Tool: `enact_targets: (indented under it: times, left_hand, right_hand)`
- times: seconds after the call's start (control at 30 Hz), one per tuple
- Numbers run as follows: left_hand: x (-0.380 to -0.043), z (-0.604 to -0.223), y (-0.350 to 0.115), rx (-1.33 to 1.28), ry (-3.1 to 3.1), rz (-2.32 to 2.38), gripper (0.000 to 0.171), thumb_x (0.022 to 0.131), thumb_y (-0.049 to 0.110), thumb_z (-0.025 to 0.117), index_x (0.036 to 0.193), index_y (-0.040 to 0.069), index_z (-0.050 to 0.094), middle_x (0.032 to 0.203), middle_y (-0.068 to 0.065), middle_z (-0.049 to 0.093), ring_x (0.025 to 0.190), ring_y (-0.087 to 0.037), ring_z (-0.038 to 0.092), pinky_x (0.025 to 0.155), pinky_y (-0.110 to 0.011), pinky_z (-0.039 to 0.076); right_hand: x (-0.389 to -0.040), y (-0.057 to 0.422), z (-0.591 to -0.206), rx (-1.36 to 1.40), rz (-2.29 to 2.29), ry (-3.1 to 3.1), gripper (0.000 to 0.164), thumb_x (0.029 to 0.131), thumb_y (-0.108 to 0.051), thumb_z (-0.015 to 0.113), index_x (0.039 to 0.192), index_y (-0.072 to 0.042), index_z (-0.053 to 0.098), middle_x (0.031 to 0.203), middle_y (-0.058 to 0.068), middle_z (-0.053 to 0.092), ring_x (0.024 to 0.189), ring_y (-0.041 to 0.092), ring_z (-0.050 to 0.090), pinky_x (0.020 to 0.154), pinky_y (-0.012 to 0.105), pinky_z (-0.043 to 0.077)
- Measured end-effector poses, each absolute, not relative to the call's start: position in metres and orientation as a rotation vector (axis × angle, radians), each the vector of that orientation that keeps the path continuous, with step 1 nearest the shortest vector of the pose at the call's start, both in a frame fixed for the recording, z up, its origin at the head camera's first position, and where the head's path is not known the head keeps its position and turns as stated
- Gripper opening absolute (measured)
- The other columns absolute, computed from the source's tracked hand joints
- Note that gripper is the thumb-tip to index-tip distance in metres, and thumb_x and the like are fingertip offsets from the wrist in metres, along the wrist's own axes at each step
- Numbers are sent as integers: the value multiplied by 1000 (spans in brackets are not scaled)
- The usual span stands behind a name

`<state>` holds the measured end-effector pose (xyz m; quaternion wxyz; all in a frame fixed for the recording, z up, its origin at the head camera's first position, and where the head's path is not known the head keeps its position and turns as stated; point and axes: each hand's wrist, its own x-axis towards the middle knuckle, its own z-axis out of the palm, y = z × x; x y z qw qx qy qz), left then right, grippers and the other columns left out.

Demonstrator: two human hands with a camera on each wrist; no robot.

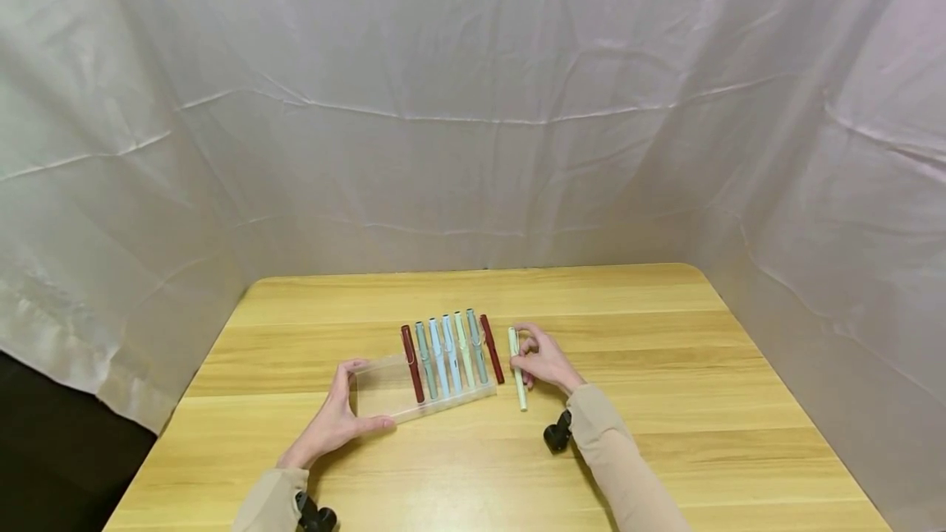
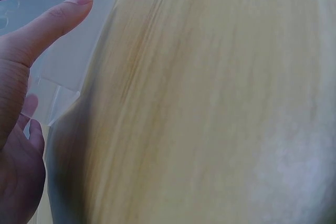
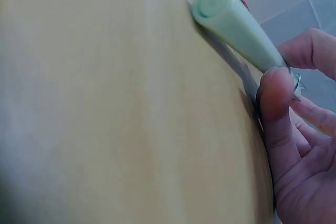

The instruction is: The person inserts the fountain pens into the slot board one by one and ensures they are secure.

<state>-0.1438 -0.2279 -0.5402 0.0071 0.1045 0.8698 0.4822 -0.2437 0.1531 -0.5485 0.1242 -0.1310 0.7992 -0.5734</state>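
Note:
My left hand [image 1: 340, 417] grips the left end of a clear plastic pen tray [image 1: 380, 384], thumb along the near side and fingers at the far corner. In the left wrist view the thumb [image 2: 58, 22] lies over the tray's wall [image 2: 79, 61]. Several capped pens lie side by side in the tray: a dark red pen [image 1: 412, 364] at the left, then teal, light blue and pale green ones. Another dark red pen [image 1: 492, 349] lies by the tray's right end. Just right of it, my right hand [image 1: 545, 361] pinches a pale green pen [image 3: 241, 35] between thumb and fingers.
All of this is on a wood-grain table [image 1: 665, 417] with rounded far corners. A pale cloth curtain [image 1: 473, 105] hangs behind the table and along both sides. Small black devices [image 1: 557, 432] are strapped at both wrists.

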Motion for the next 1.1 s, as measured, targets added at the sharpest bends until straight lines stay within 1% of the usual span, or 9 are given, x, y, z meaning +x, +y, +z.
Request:
enact_targets:
  times: [0.1,0.23,0.43,0.57,0.7,0.83,0.97,1.03,1.1]
  left_hand:
    - [-144,-540,-228,329,2724,1506,105,67,25,93,144,1,25,151,-28,28,144,-49,28,120,-72,17]
    - [-144,-540,-228,326,2729,1499,105,68,26,93,144,1,25,151,-28,28,144,-49,28,121,-72,18]
    - [-145,-541,-228,330,2732,1506,105,68,26,93,143,1,26,150,-27,30,144,-48,29,120,-72,18]
    - [-145,-541,-228,340,2733,1513,104,67,26,94,143,1,26,150,-26,31,143,-48,30,119,-73,18]
    - [-145,-541,-228,342,2727,1512,104,68,26,93,143,2,26,150,-26,30,144,-48,29,120,-73,17]
    - [-145,-541,-228,338,2732,1506,104,68,27,93,143,2,26,151,-27,30,144,-49,28,119,-74,17]
    - [-144,-541,-228,337,2740,1493,104,68,27,93,144,2,27,151,-26,30,145,-50,28,117,-76,18]
    - [-144,-541,-228,337,2741,1489,103,68,28,93,144,2,27,151,-26,30,145,-50,28,117,-76,18]
    - [-144,-541,-228,337,2741,1487,103,69,28,93,143,2,27,151,-26,30,145,-50,27,117,-76,18]
  right_hand:
    - [-243,155,-549,-362,-1705,2293,68,82,1,66,145,-1,38,89,9,60,51,12,56,46,26,54]
    - [-241,155,-550,-344,-1721,2273,71,86,-1,68,147,-4,33,92,11,63,54,13,57,49,25,54]
    - [-238,155,-549,-339,-1781,2208,77,90,-3,69,153,-9,25,88,12,65,54,13,55,49,23,51]
    - [-238,157,-550,-366,-1833,2164,78,91,-4,70,155,-12,25,89,11,66,55,12,55,49,21,51]
    - [-236,159,-548,-403,-1881,2122,77,93,-5,68,157,-11,25,97,20,66,57,12,56,49,22,51]
    - [-234,160,-547,-413,-1935,2073,75,96,-5,65,158,-11,23,102,28,63,57,13,56,48,22,51]
    - [-233,161,-548,-395,-1970,2038,74,97,-5,63,159,-13,23,104,32,60,59,12,59,50,23,54]
    - [-231,161,-547,-390,-1976,2033,74,97,-5,63,159,-13,23,108,36,59,64,13,62,53,24,57]
    - [-230,161,-546,-381,-1984,2032,74,98,-6,63,159,-13,22,109,35,59,68,14,64,55,26,59]
